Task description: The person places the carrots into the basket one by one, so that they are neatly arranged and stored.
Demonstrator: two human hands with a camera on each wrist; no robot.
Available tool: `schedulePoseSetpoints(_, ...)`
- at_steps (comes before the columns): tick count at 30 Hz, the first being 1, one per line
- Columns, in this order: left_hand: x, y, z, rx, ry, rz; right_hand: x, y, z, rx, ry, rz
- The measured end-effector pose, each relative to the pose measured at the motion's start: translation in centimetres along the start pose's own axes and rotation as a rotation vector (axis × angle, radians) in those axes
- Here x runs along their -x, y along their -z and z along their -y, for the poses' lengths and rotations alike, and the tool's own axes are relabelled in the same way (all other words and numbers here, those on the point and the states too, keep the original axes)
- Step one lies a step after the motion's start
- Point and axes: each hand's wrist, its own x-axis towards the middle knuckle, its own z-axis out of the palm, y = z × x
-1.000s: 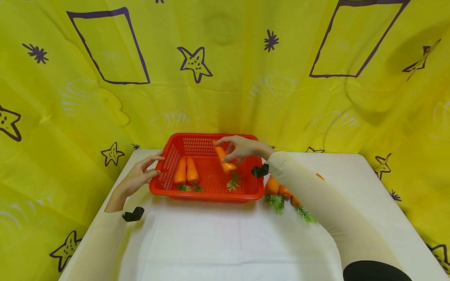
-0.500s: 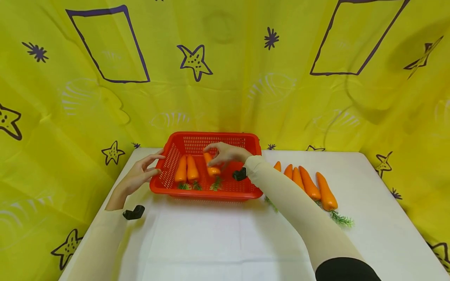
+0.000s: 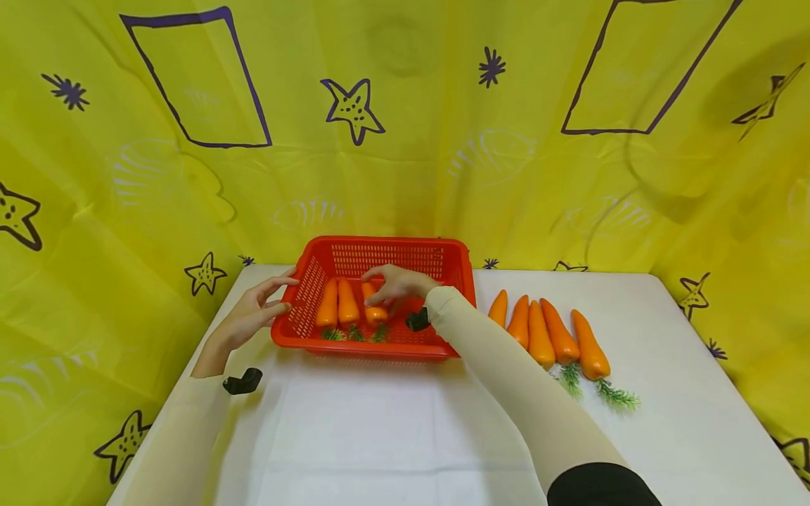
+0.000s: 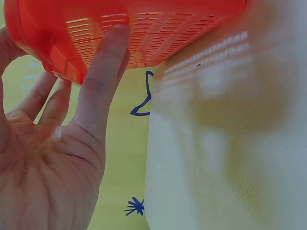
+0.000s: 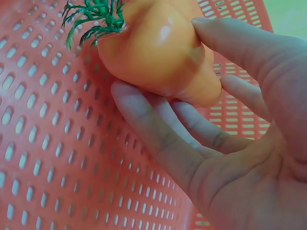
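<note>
The red plastic basket point(image 3: 392, 349) has slotted walls and sits at the back of the table. My left hand point(image 3: 245, 320) holds its left rim, the thumb point(image 4: 103, 72) lying along the outer wall in the left wrist view. Inside the basket my right hand point(image 3: 399, 284) holds an orange carrot point(image 5: 153, 48) with green leafy tops point(image 5: 98, 19), thumb on one side and fingers beneath in the right wrist view. To its left, two more carrots point(image 3: 328, 304) lie side by side in the basket, tips toward the back wall.
Several carrots point(image 3: 588, 344) lie in a row on the white table point(image 3: 354, 436) right of the basket, partly covered by the right sleeve point(image 3: 500, 379). A yellow patterned curtain point(image 3: 405, 176) closes off the back and sides.
My right hand has moved left and lowered its carrot beside the other two in the basket. The row of carrots on the right shows more as the arm shifts. The left hand stays put.
</note>
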Motion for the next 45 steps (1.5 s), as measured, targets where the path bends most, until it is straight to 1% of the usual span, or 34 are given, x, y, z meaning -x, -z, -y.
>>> schedulePoseSetpoints(6, -0.1, 0.0, -0.1, 0.003, -0.004, -0.001, -0.5, -0.6, 0.0, -0.048, -0.027, 0.010)
schedulePoseSetpoints(15, 0.0, 0.0, 0.0, -0.002, 0.003, -0.004, -1.1, -1.1, -0.1, -0.075, -0.037, 0.006)
schedulePoseSetpoints(24, 0.0, 0.2, -0.1, -0.012, -0.006, -0.001, -1.3, -1.3, 0.0, -0.045, -0.027, 0.016)
schedulePoseSetpoints(29, 0.0, 0.0, -0.1, -0.012, -0.004, -0.007, -1.3, -1.5, -0.3, -0.046, -0.009, 0.011)
schedulePoseSetpoints(36, 0.0, -0.2, 0.0, 0.005, -0.013, 0.001, -1.1, -1.6, -0.4, -0.050, -0.008, 0.020)
schedulePoseSetpoints(40, 0.0, -0.1, 0.0, 0.006, -0.009, -0.004, -1.3, -1.5, -0.4, -0.026, 0.002, 0.018)
schedulePoseSetpoints(45, 0.1, -0.1, 0.0, 0.008, -0.010, -0.002, -1.2, -1.4, -0.3, -0.003, 0.002, 0.039)
